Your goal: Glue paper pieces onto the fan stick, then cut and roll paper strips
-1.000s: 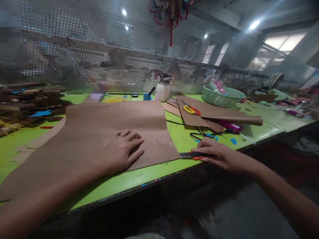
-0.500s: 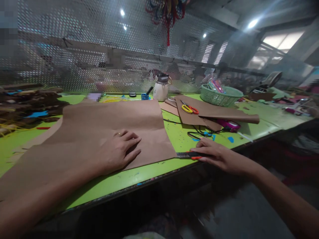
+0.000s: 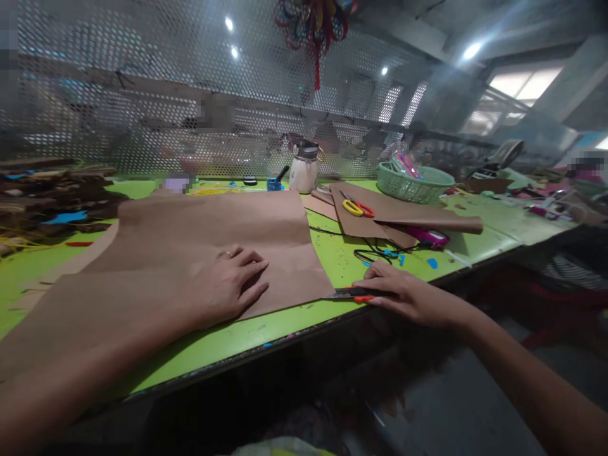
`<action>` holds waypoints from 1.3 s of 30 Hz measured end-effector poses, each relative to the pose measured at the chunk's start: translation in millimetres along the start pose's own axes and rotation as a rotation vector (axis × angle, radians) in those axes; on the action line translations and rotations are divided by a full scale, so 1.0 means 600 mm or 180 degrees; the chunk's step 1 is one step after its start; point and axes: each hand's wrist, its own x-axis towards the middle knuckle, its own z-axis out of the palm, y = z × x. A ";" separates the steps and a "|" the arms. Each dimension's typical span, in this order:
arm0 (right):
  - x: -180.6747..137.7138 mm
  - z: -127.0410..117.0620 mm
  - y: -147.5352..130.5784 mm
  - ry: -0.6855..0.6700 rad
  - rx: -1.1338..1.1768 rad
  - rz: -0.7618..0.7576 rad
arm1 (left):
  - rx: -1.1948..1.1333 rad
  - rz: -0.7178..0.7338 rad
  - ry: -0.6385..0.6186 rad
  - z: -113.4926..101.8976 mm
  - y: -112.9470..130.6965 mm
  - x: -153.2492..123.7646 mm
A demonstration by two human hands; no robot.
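Note:
A large sheet of brown kraft paper (image 3: 266, 221) lies along the bench's front edge, with a crease across it. My left hand (image 3: 232, 282) rests on it, palm down and fingers stretched out, a ring on one finger. To the right, my right hand (image 3: 396, 294) grips a black-and-orange utility knife (image 3: 358, 292) between thumb and fingers. Its metal blade points left and meets the front right corner of the paper. Whether the blade sits between layers or beside the edge, I cannot tell.
Yellow-and-orange scissors (image 3: 356, 206) lie on more brown paper (image 3: 394, 212). Behind are a white jug (image 3: 303, 172), a blue pot (image 3: 274, 183) and a green basket (image 3: 413, 187). Dark scraps (image 3: 52, 196) are piled left. A black cord (image 3: 370, 253) lies beyond my right hand.
My right hand and the knife have shifted slightly left, so the blade tip now reaches past the paper's corner. My left hand stays put. The view has turned slightly right.

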 end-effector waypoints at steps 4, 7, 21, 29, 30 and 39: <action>0.017 0.005 -0.013 0.0031 0.0023 -0.0107 | -0.0023 0.0021 -0.0025 -0.002 0.001 -0.001; 0.010 0.005 -0.018 0.0024 0.0043 -0.0071 | -0.0029 0.0027 -0.0013 -0.004 0.002 -0.001; 0.049 0.023 -0.049 0.0021 0.0093 -0.0151 | 0.0085 0.0046 0.0032 0.001 0.003 -0.005; 0.032 0.028 -0.072 0.0016 0.0205 0.0044 | -0.0037 0.0018 0.0125 0.004 0.003 -0.007; 0.031 0.029 -0.074 0.0030 0.0213 0.0066 | -0.0046 0.0020 0.0133 0.004 0.003 -0.008; 0.066 0.047 -0.103 0.0099 0.0264 -0.0190 | -0.0070 0.0020 0.0190 0.006 0.002 -0.011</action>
